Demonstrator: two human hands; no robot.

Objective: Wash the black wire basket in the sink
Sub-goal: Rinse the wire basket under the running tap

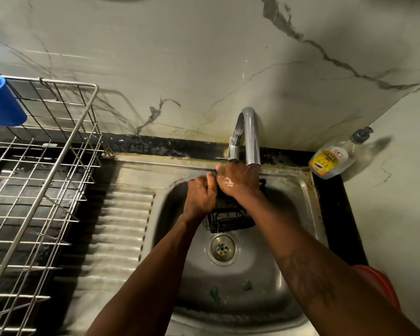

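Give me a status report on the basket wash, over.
Left hand and right hand grip black wire basket. Basket in sink, above drain, under faucet. Nothing blocking.

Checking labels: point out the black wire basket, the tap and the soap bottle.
black wire basket (229, 220): head view, on the exposed wire end nearest the camera.
tap (252, 137): head view, on the curved chrome spout.
soap bottle (326, 161): head view, on its yellow label.
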